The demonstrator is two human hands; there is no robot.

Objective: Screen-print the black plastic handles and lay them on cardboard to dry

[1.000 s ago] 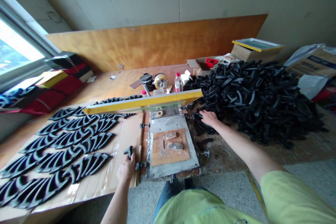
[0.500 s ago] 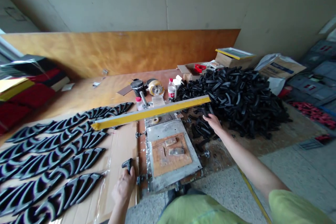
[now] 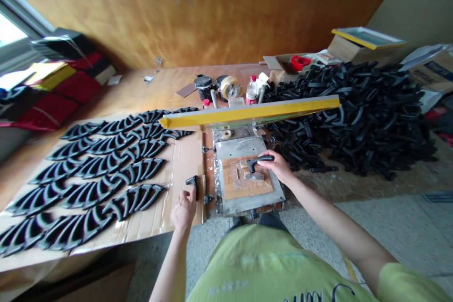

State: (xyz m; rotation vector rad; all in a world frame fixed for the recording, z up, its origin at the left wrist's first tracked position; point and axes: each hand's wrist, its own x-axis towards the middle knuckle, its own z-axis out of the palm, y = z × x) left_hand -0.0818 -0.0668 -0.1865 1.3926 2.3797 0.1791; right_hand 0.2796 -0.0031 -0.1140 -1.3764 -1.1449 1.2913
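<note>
The person stands at a workbench with a black plastic part in each hand. The right hand has its thumb and fingers clamped together on one end of a curved black part, whose bent end hangs over the small blocks on a wooden board; whether it touches them or sits just above is hard to tell from this height. The board lies on a grey metal plate, below a raised yellow-edged frame. The left hand, nearer the body, has its fingers closed on a second black part over the cardboard sheet, its bent head pointing up; the grip is partly hidden. To the left, rows of similar parts lie nested on the cardboard, while a loose heap of them spreads at the right. The step in hand looks like seating the right-hand part at the blocks under the frame. The next move seems to call for lining its bent end up with the blocks and easing the fingers off without nudging it, the left-hand part held aside.
</note>
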